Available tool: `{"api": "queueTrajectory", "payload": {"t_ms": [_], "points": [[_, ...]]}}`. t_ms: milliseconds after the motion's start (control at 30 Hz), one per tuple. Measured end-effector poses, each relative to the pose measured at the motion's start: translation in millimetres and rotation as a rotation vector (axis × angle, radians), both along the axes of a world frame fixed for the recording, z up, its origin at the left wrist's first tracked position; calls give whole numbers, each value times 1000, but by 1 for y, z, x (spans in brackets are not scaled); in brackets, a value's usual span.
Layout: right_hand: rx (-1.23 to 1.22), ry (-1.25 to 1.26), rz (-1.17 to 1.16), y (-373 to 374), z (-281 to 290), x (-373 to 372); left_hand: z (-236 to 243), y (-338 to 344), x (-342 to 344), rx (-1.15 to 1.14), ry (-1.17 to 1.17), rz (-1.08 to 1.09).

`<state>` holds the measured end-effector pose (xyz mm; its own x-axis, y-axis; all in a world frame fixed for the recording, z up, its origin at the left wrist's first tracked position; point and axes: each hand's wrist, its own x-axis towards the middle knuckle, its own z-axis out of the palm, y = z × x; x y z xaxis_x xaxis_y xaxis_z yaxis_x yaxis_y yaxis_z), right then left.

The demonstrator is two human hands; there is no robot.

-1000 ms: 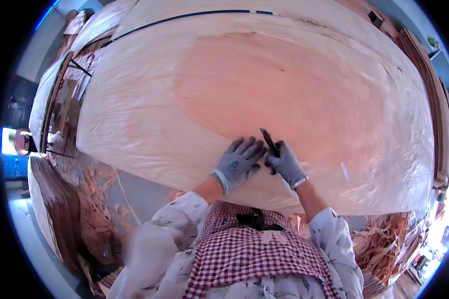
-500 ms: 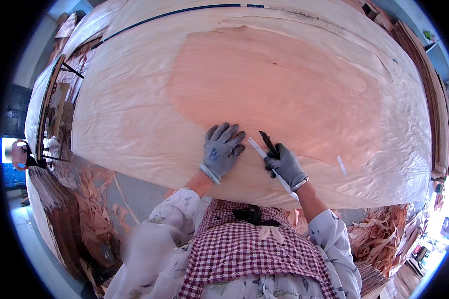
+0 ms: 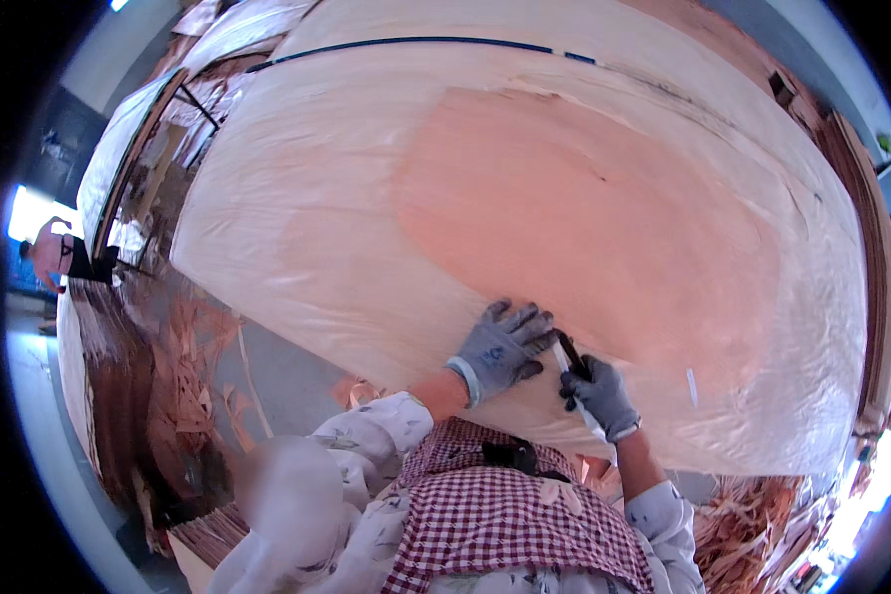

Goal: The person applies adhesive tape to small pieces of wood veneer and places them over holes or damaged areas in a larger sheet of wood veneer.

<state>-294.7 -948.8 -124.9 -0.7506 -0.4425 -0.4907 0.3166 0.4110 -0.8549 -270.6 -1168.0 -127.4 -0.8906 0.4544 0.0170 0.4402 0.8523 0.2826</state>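
My left hand (image 3: 505,348), in a grey work glove, lies flat with fingers spread on a large pale wood veneer sheet (image 3: 307,228). Just right of it, my right hand (image 3: 604,398), gloved alike, is closed around a black-handled knife (image 3: 571,356). The knife's tip points up and left, close to my left fingertips. A narrow white strip (image 3: 562,358) runs beside the knife and passes under my right hand; I cannot tell whether the hand grips it too. A broad reddish-pink veneer area (image 3: 584,208) spreads beyond both hands.
A small white strip (image 3: 692,387) lies on the sheet at right. Across the far side runs a dark blue strip (image 3: 406,42). Veneer scraps (image 3: 183,366) litter the floor at left, with more scraps (image 3: 747,525) at lower right. A person (image 3: 54,254) is at far left by another stack.
The view has turned, so the sheet appears lower and farther right. My right hand with the knife has come closer to my left hand, which stays flat on the sheet.
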Motion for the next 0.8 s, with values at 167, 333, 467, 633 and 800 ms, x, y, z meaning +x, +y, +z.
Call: {"api": "queueTrajectory", "payload": {"t_ms": [167,333,467,633,800], "points": [[-103,-24,344,-63,55,23,-15,-3,7,95,77,56],[-154,467,503,-144,66,-44,-14,-40,17,170,-74,218],[-132,60,426,-213,53,-91,-3,-107,45,211,206,538],[42,95,371,-245,-6,-116,1,-141,22,138,322,570],[232,499,387,-238,-24,-114,6,-132,-20,75,159,488]]}}
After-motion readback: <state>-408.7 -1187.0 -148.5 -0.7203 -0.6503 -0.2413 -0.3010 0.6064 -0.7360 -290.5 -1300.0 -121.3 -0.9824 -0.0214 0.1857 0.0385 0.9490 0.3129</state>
